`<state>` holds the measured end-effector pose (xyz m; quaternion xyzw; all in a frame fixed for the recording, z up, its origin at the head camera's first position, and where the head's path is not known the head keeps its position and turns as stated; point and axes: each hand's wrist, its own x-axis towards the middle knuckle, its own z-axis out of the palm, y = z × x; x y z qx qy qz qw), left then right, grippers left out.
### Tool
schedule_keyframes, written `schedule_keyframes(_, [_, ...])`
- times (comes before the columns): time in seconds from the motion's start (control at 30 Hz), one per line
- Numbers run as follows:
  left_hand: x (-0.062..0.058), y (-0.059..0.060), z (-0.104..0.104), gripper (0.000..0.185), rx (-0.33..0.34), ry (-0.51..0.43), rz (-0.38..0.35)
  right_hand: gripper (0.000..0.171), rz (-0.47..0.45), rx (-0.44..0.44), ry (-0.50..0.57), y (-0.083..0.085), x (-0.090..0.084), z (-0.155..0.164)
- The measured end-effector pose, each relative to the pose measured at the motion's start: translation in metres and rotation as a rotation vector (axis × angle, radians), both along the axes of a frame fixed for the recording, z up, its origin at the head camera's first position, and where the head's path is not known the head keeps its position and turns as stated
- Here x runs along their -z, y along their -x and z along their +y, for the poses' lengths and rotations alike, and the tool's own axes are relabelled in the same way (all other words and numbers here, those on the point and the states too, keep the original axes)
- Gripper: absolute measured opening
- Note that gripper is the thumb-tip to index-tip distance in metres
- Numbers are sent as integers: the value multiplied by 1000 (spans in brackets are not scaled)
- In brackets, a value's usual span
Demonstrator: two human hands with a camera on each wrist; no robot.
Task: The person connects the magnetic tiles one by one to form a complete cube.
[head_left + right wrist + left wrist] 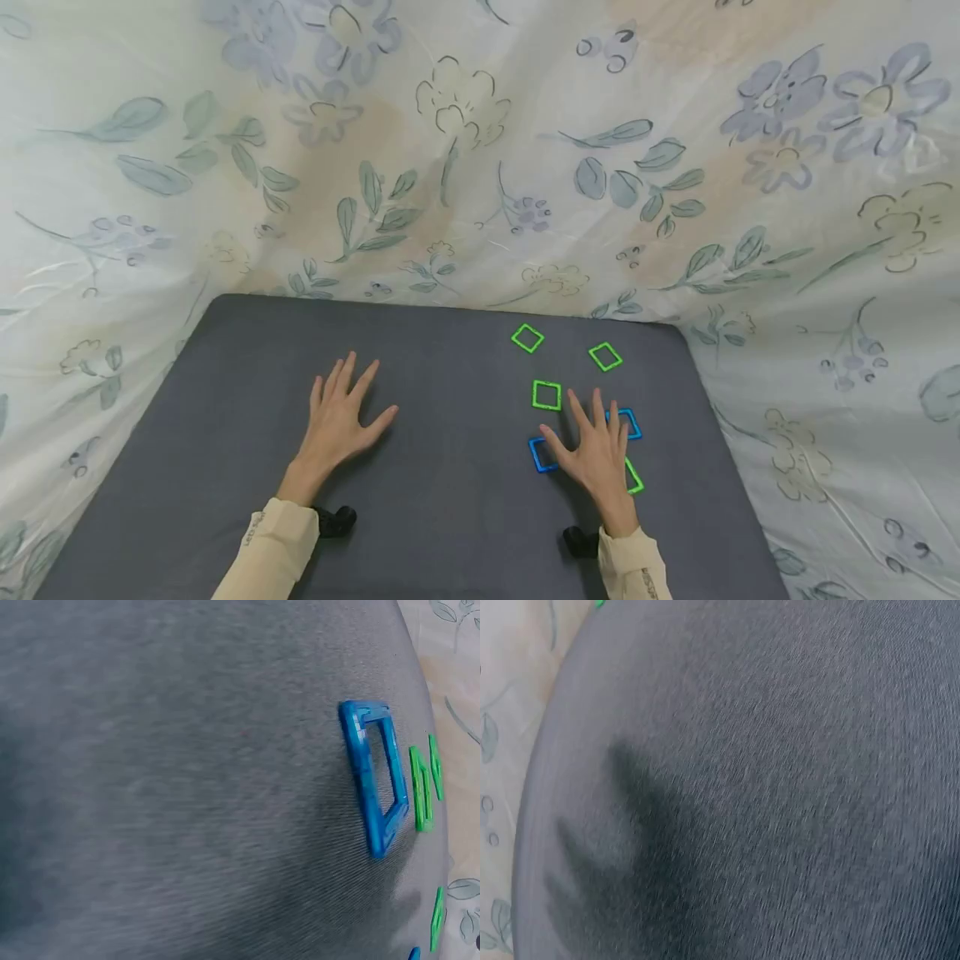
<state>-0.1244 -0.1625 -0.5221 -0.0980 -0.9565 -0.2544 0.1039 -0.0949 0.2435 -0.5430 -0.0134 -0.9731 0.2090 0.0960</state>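
left hand: flat on the grey mat, fingers spread, holding nothing, at 9 o'clock of the frames.
right hand: flat, fingers straight, lying over 2 blue frames and 1 green frame.
other frames: 3 green squares at 12 o'clock of the right hand.
step: seems a resting pose before picking.
next move: likely calls for curling fingers round 1 frame edge.
writing: small sleeve print, unreadable.
backdrop: floral sheet.
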Motion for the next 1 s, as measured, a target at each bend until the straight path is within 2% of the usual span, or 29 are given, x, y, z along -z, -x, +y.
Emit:
schedule_keyframes(0.17, [1,2,9,82,44,0,19,81,-10,-1,8,-9,0,-2])
schedule_keyframes(0.3, [3,5,28,82,113,0,38,77,-31,12,26,-16,0,-1])
schedule_keyframes(0.53, [5,13,93,83,339,-21,34,69,-9,75,37,-26,1,8])
schedule_keyframes(0.7, [15,9,146,85,468,-6,-14,67,-14,109,26,-33,2,17])
schedule_keyframes(0.87, [29,-2,186,94,523,53,-66,66,-23,149,-7,-39,2,26])
schedule_keyframes(1.0, [39,-11,209,105,521,85,-65,66,-31,186,2,-43,1,35])
